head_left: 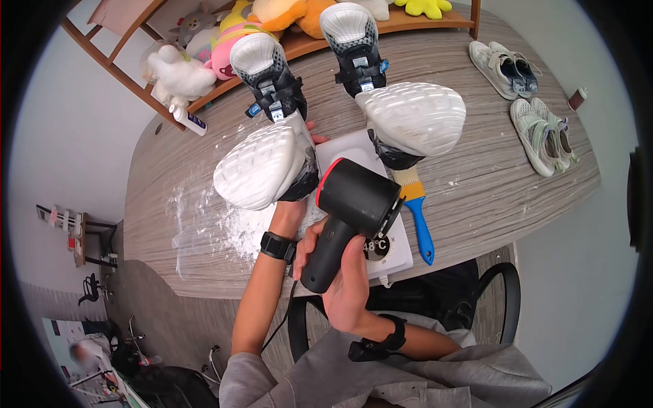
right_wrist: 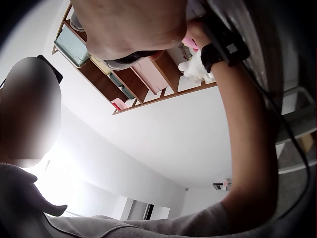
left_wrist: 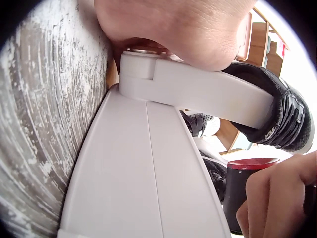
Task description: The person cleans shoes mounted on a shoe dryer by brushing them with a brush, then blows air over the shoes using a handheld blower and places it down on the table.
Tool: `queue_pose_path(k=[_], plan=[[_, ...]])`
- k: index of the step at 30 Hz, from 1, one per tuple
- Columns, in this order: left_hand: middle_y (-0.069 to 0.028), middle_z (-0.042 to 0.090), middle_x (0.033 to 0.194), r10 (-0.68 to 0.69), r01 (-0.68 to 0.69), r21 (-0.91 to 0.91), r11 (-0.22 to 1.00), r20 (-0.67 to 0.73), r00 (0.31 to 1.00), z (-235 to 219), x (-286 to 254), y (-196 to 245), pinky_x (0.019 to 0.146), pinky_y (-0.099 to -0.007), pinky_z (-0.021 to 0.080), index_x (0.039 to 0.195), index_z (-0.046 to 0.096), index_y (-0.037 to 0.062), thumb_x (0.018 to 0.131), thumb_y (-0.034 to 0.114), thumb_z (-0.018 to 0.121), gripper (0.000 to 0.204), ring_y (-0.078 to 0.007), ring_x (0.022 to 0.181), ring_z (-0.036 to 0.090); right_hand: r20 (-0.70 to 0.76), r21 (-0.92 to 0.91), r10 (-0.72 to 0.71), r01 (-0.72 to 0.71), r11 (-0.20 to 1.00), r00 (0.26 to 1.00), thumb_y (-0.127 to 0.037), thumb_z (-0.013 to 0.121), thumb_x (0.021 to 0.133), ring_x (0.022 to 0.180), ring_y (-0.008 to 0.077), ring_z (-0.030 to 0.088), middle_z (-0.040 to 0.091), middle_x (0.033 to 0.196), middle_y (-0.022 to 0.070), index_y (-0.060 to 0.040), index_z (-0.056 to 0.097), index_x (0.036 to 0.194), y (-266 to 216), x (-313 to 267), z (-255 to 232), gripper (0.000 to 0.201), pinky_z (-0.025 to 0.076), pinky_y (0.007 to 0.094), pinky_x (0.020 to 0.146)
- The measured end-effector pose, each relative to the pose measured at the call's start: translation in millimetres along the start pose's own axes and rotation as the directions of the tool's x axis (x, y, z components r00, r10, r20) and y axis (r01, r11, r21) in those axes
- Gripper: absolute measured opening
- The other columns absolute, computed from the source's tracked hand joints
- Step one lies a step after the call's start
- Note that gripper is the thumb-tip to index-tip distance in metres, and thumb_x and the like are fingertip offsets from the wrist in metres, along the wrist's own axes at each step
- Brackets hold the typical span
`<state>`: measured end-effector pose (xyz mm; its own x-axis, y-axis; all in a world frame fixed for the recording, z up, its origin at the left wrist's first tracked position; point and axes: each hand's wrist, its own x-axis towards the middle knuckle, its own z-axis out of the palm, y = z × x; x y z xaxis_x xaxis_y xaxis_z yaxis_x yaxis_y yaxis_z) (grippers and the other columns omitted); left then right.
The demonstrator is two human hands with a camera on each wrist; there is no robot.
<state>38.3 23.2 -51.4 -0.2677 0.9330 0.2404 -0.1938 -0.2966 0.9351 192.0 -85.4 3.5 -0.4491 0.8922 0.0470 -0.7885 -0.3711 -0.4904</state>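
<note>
My right hand (head_left: 345, 282) grips the handle of a black blower (head_left: 360, 197) with a red rim. The blower's wide head lies over a white device (head_left: 401, 234) whose round display reads 48°C. Black shoes with white soles sit soles up on the device's arms, two nearer (head_left: 258, 166) (head_left: 415, 119) and two farther (head_left: 257, 54) (head_left: 349, 27). My left hand (head_left: 291, 216) reaches behind the near left shoe, partly hidden. In the left wrist view this hand (left_wrist: 173, 29) holds a white arm (left_wrist: 198, 89) of the device, its fingers mostly out of sight.
A brush (head_left: 420, 228) with a blue handle lies right of the device. White powder (head_left: 248, 231) covers the table at left. A white bottle (head_left: 189, 121), a shelf of plush toys (head_left: 299, 46) and two pairs of light shoes (head_left: 493, 68) (head_left: 534, 139) stand farther off.
</note>
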Motion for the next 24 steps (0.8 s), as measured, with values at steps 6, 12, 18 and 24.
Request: queue_pose_path(k=[6, 12, 18, 24], plan=[[-0.0094, 0.066, 0.116, -0.018, 0.018, -0.063, 0.998, 0.01, 1.0, -10.7, 4.3, -6.6, 0.086, -0.0268, 0.052, 0.143, 0.049, 0.0024, 0.105, 0.041, 0.05, 0.055, -0.0148, 0.102, 0.062, 0.037, 0.002, 0.004, -0.004, 1.0, 0.999, -0.061, 0.029, 0.105, 0.085, 0.0195, 0.054, 0.049, 0.098, 0.0095, -0.0031, 0.045, 0.122, 4.2, -6.9, -0.5, 0.062, 0.048, 0.0346, 0.073], [-0.0102, 0.065, 0.12, 0.058, -0.058, 0.002, 0.998, 0.017, 0.998, -8.5, 4.4, -6.4, 0.086, -0.0272, 0.052, 0.143, 0.049, 0.0021, 0.103, 0.033, 0.056, 0.051, -0.0145, 0.104, 0.061, 0.167, -0.082, 0.002, 0.012, 0.997, 0.986, -0.061, 0.029, 0.105, 0.088, 0.0206, 0.055, 0.051, 0.1, 0.0116, 0.0004, 0.044, 0.122, -0.9, -6.0, -2.3, 0.066, 0.048, 0.0348, 0.076], [-0.0114, 0.064, 0.123, 0.023, -0.025, 0.078, 0.997, 0.026, 0.999, -20.3, -14.0, -4.2, 0.089, -0.0299, 0.054, 0.144, 0.046, 0.0012, 0.103, 0.026, 0.057, 0.05, -0.0165, 0.108, 0.061, 0.259, -0.456, -0.158, 0.265, 0.85, 0.953, -0.008, 0.041, 0.106, 0.098, 0.0225, 0.058, 0.056, 0.114, 0.0127, 0.0062, 0.048, 0.123, 18.5, -17.3, -39.3, 0.024, 0.044, 0.0339, 0.094], [-0.0121, 0.063, 0.124, -0.094, 0.081, 0.13, 0.988, 0.091, 0.991, -39.4, -41.0, -26.0, 0.09, -0.0319, 0.055, 0.145, 0.043, 0.0005, 0.102, 0.022, 0.058, 0.05, -0.0182, 0.109, 0.062, 0.445, -0.324, -0.154, 0.319, 0.891, 0.882, -0.011, 0.042, 0.104, 0.105, 0.0232, 0.061, 0.06, 0.116, 0.0126, 0.0054, 0.053, 0.119, 18.2, -23.6, -55.7, 0.025, 0.048, 0.0345, 0.094]])
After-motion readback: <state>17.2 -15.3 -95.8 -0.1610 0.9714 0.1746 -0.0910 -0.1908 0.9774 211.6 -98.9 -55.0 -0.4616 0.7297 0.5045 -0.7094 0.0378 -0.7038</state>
